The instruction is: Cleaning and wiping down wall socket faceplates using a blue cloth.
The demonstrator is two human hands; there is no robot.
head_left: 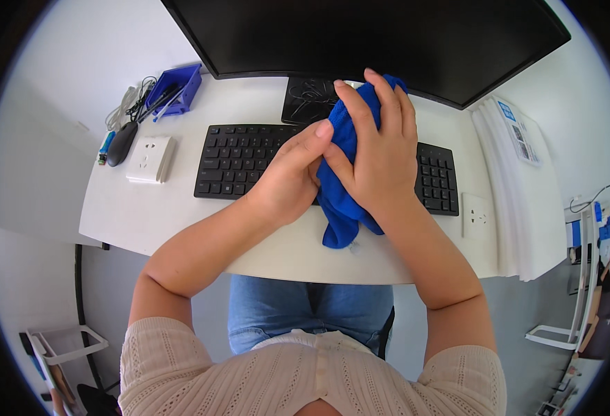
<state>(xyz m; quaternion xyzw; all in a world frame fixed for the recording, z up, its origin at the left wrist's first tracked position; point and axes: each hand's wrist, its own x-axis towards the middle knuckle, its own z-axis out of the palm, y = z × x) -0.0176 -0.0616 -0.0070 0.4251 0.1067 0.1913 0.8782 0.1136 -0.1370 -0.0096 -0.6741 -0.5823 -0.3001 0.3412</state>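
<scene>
A bunched blue cloth (341,201) is held up between my two hands, over the middle of the keyboard (239,156). My left hand (291,170) grips its left side, with the thumb against the fabric and the other fingers partly hidden. My right hand (382,156) lies over the right side, back of the hand upward. Its fingers stretch along the cloth with some fabric showing between them, and the thumb reaches toward my left hand. A loose end of the cloth hangs down near the desk's front.
A large black monitor (381,41) stands behind the keyboard. On the left are a blue tray (183,90) with tools, a black mouse (122,144) and white socket plates (152,159). Another socket plate (474,216) and stacked white sheets (509,187) lie on the right.
</scene>
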